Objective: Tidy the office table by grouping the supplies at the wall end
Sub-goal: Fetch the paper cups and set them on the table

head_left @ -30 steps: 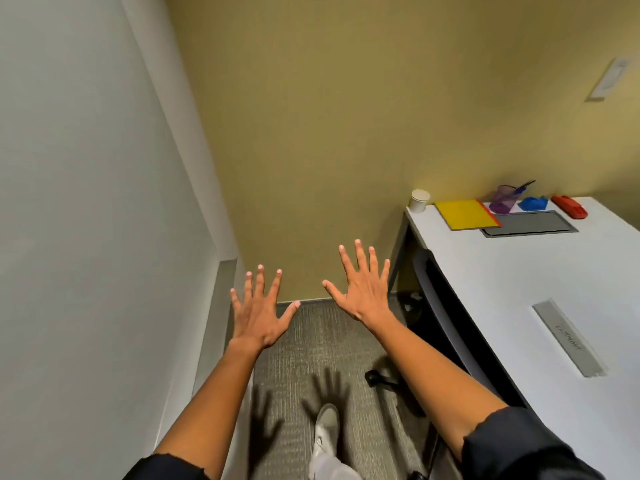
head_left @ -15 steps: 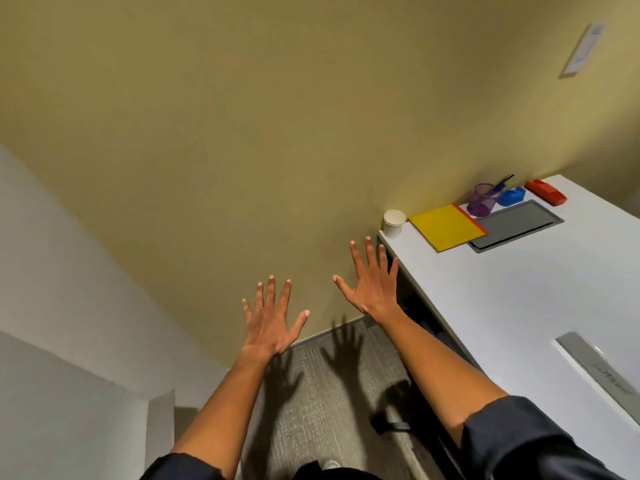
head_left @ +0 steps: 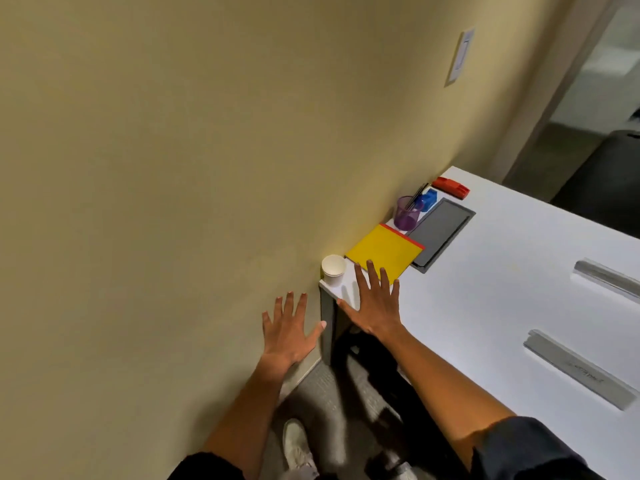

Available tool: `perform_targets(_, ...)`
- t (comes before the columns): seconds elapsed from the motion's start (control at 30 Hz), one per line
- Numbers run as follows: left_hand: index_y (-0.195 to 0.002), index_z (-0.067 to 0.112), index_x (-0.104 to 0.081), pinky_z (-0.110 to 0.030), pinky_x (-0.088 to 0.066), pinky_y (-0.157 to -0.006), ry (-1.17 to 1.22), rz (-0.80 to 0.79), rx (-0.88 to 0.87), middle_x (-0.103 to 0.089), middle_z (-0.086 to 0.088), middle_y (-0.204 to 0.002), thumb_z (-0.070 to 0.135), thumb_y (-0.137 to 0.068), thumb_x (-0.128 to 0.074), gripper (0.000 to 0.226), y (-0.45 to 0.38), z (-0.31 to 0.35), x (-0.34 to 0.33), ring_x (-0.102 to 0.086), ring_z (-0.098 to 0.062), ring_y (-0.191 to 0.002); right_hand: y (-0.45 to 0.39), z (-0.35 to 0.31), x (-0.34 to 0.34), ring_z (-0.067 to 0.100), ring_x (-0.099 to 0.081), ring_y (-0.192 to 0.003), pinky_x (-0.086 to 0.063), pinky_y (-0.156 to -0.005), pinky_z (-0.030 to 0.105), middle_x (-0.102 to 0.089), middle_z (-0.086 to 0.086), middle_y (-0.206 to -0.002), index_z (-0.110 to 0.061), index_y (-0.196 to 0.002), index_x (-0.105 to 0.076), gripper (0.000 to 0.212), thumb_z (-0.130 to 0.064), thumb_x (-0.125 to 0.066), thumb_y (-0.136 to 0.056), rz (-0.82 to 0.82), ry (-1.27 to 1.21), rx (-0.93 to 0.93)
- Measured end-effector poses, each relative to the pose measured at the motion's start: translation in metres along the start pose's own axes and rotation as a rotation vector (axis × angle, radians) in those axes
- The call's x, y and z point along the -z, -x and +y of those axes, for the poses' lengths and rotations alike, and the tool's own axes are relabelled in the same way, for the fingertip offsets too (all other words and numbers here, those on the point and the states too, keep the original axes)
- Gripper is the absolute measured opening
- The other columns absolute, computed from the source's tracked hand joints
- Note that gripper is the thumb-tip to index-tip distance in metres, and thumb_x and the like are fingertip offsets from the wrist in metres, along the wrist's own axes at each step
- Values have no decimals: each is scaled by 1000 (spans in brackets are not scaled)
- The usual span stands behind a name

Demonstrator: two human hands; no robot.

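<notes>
**Two bare hands spread wide, supplies lined up at the wall**

Both hands are held out flat, palms down, fingers fanned apart and holding nothing. The left hand [head_left: 289,332] hangs off the counter's corner, in front of the yellow wall [head_left: 173,150]. The right hand [head_left: 375,303] is over the near corner of the white counter [head_left: 502,306], its fingertips overlapping the near edge of the yellow folder [head_left: 386,252]; whether it touches the surface cannot be told.

The supplies sit in a row along the wall end of the counter. A white paper cup [head_left: 333,270] stands upright at the corner, just beside the yellow folder, which lies flat with a red strip along its far edge. Beyond the folder stands a purple pen cup [head_left: 408,213] with dark pens in it, then a small blue item [head_left: 429,198], then a red stapler [head_left: 451,188] farthest along. A grey inset panel [head_left: 441,232] lies in the counter beside the folder and pen cup. Two grey metal strips [head_left: 578,368] are set into the counter further from the wall. A white shoe [head_left: 298,445] shows on the grey carpet below.
</notes>
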State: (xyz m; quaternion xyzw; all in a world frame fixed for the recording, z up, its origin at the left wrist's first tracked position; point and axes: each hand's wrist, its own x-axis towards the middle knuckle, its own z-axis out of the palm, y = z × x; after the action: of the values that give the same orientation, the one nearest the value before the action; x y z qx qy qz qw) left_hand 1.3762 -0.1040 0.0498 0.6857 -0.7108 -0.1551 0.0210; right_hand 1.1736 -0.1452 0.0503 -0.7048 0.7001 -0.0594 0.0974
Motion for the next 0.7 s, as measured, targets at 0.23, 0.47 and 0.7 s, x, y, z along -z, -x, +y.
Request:
perform_targets(0.23,-145,15,-35,-49,-35,-103,159,-51,-90,-40,-10,-148,67,-79,-40,84,-89,10,-2,-40,-31,-133,-58,10,-3,30,5,-149,-4,-117,54,12,1,-161,-24,-152,9,98,-73,-42,-83,-105,-98,-137)
perform_targets(0.47,-149,12,-27,-34,-25,-116,652,-183,76,-32,-8,-154,25,-85,-69,78,-139,29,-22,-30,-24,-142,-103,29,-28,28,-28,-142,-31,-113,40,-25,7,-157,-19,-153,-5,98,-48,-66,-83,-285,-387,-130)
perform_targets(0.7,-140,18,-44,-41,-45,-102,753,-188,306,-57,-9,-133,15,-84,-68,61,-177,35,-37,-55,-28,-119,-144,26,-62,28,-46,-130,-39,-108,40,-43,7,-147,-19,-149,-28,86,-28,-77,-79,-319,-601,-219)
